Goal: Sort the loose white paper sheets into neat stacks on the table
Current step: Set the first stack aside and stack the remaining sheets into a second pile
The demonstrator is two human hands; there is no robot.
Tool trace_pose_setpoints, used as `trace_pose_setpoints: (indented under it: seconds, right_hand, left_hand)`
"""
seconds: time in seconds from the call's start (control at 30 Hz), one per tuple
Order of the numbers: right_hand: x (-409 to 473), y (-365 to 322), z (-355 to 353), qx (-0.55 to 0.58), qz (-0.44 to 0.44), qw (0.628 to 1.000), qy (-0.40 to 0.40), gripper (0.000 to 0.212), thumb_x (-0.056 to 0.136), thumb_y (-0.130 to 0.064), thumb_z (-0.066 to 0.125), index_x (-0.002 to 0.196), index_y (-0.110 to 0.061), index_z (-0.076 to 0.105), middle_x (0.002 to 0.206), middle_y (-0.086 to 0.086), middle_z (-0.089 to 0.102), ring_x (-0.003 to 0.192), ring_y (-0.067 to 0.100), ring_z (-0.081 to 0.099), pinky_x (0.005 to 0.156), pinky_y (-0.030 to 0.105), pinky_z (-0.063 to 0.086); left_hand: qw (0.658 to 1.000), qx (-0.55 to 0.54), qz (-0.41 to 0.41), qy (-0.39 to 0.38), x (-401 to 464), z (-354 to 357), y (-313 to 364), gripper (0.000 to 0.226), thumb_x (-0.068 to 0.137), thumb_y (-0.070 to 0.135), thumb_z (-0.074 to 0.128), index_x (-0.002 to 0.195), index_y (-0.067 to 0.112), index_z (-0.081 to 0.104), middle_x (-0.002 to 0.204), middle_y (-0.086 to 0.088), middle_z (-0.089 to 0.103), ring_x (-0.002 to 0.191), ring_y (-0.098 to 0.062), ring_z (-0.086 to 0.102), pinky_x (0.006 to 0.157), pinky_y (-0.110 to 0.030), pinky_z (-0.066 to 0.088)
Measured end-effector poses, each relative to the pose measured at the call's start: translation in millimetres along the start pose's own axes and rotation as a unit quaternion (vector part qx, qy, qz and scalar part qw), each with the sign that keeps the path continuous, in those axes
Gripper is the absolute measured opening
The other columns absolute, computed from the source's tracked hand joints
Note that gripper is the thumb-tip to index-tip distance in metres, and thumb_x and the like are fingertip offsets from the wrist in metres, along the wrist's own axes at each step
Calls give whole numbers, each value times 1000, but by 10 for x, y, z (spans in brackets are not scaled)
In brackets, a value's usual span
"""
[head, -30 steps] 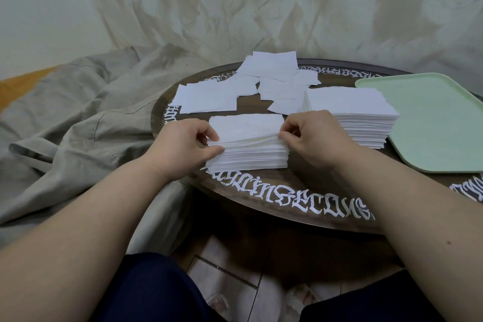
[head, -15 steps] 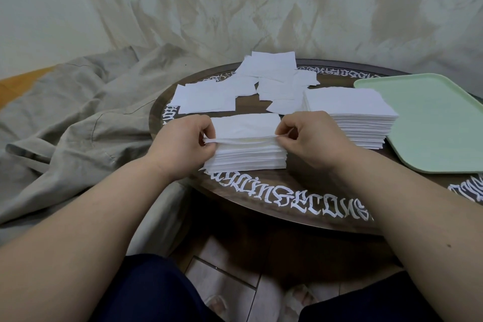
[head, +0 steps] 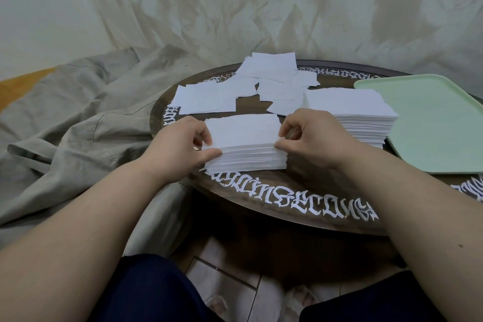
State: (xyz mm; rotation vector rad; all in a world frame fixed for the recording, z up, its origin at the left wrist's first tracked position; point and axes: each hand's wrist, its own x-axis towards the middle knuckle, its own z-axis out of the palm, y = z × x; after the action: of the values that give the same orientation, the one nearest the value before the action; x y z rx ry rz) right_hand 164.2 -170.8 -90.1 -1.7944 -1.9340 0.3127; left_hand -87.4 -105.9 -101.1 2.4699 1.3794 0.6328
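A thick stack of white paper sheets [head: 244,142] lies near the front edge of the round dark table [head: 287,206]. My left hand [head: 180,148] grips its left end, thumb along the side and fingers curled on top. My right hand [head: 311,137] pinches its right end the same way. A second, taller stack [head: 350,107] stands just right of it, behind my right hand. Loose white sheets [head: 266,81] lie scattered and overlapping across the back of the table.
A pale green tray [head: 433,123] rests on the right side of the table. Grey-beige cloth [head: 78,117] is bunched on the floor at the left, touching the table's edge. A draped sheet covers the wall behind. My knees and feet show below the table.
Half a second ago both hands held the top sheets lifted slightly off the stack. Now those sheets lie flat on it and the hands hold the stack's two ends.
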Motion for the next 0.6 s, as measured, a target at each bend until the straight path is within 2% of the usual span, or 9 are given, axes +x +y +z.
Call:
trace_pose_setpoints:
  seconds: [0.13, 0.43, 0.6]
  right_hand:
    - [12, -28, -3, -4, -1, 1000, -10, 13, 80, -32, 73, 81, -24, 63, 86, -5, 63, 82, 14, 61, 78, 32, 51]
    - [46, 38, 44, -43, -9, 999, 30, 7, 85, -26, 66, 87, -19, 68, 94, -4, 62, 84, 14, 58, 81, 32, 48]
    - [43, 19, 33, -52, -32, 998, 1, 8, 83, -25, 68, 90, -20, 70, 95, -2, 62, 85, 15, 60, 81, 33, 49]
  left_hand:
    - [1000, -6, -7, -10, 0, 4, -12, 27, 69, 37, 81, 76, 22, 59, 90, 7, 61, 81, -9, 60, 78, -32, 49]
    - [1000, -7, -2, -20, -3, 1, 12, 23, 70, 29, 81, 70, 22, 60, 84, 6, 61, 77, -11, 59, 78, -35, 49]
    - [1000, -11, -9, -19, -3, -4, 15, 22, 72, 29, 80, 69, 22, 59, 86, 6, 63, 77, -10, 60, 78, -36, 50]
